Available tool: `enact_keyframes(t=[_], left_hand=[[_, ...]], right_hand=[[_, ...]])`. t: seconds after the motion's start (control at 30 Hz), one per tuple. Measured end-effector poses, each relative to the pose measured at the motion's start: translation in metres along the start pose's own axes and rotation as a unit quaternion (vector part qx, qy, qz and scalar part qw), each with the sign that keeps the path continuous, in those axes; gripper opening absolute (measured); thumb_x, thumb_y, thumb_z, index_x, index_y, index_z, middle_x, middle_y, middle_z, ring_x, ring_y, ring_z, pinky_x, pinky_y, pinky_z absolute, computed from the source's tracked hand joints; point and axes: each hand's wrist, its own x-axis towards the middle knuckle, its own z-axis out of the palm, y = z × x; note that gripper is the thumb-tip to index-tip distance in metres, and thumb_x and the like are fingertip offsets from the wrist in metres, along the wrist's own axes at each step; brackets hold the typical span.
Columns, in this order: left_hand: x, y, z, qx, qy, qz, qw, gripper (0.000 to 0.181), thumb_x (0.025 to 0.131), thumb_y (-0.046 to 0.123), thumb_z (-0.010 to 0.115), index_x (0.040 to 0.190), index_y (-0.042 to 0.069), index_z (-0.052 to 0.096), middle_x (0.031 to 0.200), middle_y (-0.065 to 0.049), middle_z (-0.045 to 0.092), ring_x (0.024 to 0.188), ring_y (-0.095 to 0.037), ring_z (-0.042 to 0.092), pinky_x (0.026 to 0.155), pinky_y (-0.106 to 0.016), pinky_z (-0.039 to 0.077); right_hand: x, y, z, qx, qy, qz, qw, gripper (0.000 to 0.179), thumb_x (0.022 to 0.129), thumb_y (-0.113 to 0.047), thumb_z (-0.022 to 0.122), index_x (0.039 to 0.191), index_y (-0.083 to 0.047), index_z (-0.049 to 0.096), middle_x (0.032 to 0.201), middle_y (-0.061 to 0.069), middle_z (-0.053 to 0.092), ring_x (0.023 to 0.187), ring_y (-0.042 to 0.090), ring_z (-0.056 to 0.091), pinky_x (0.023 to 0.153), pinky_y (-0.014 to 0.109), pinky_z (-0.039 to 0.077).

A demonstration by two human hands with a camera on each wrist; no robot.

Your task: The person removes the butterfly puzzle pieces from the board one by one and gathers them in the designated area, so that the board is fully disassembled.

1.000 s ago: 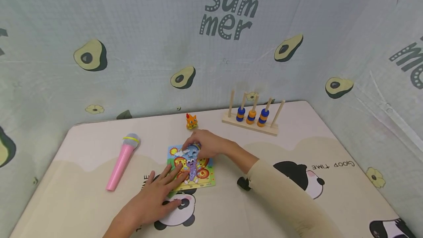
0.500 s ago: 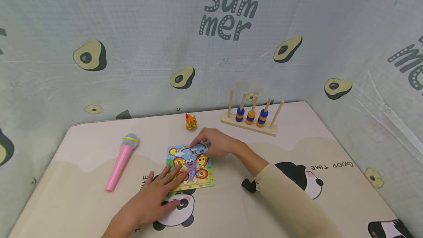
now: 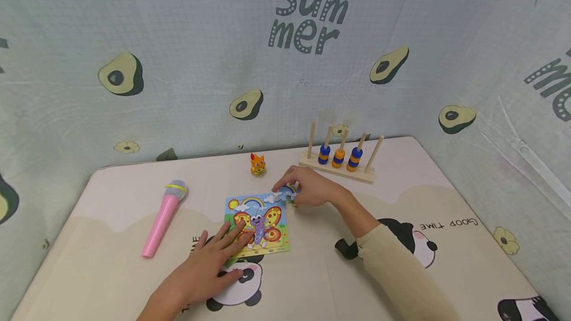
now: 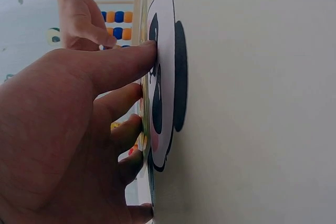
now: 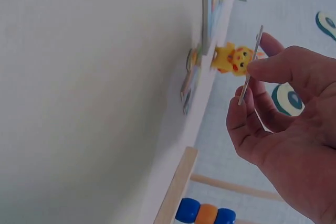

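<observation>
A butterfly jigsaw puzzle (image 3: 277, 242) in a flat square board lies mid-table in the head view. The spread left hand (image 3: 202, 267) rests on its lower left corner, fingertips on the picture and thumb on the printed panda. Beyond the upper right corner, the right hand (image 3: 314, 187) pinches a thin puzzle piece (image 5: 244, 93) between thumb and fingers, seen edge-on in the right wrist view and bluish from the head. Below that hand, a few loose puzzle pieces (image 5: 186, 88) lie beside the board, mostly hidden in the head view.
A pink toy microphone (image 3: 161, 223) lies to the left. Behind the puzzle stands a small orange fox figure (image 3: 257, 165). At the back right is a wooden bead rack (image 3: 336, 170) with upright pegs and blue and orange beads. A printed cloth wall (image 3: 187, 128) borders the table's back.
The right hand has moved right with the puzzle piece, from over the top middle of the puzzle to past its upper right corner. The left hand has stayed put.
</observation>
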Motion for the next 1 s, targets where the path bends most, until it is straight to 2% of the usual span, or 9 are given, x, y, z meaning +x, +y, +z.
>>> enact_keyframes(t=[0.23,0.6,1.0], left_hand=[[0.001,0.000,0.003,0.001,-0.004,0.001,1.0000,0.073,0.097,0.050,0.068,0.162,0.033,0.038,0.173,0.002,0.027,0.161,-0.038,0.017,0.120,-0.078,0.011],[-0.001,0.001,-0.001,-0.001,-0.006,0.004,1.0000,0.074,0.097,0.054,0.067,0.162,0.032,0.039,0.172,0.000,0.029,0.161,-0.040,0.018,0.119,-0.080,0.012],[-0.002,0.002,-0.002,0.003,-0.001,0.002,1.0000,0.073,0.097,0.053,0.066,0.162,0.031,0.040,0.172,0.000,0.030,0.161,-0.040,0.018,0.120,-0.079,0.012]], right_hand=[[-0.010,0.010,-0.007,0.006,0.014,0.006,0.9999,0.053,0.083,0.007,0.073,0.126,-0.024,0.077,0.127,0.002,0.063,0.117,0.020,0.058,0.097,0.037,0.055],[-0.022,0.023,-0.017,0.035,0.027,0.003,0.9990,0.049,0.083,0.007,0.074,0.124,-0.021,0.078,0.127,0.004,0.064,0.116,0.022,0.059,0.098,0.044,0.056],[-0.029,0.031,-0.020,0.043,0.033,0.023,0.9983,0.053,0.081,0.010,0.067,0.123,-0.020,0.078,0.128,0.004,0.063,0.115,0.022,0.058,0.098,0.045,0.054]])
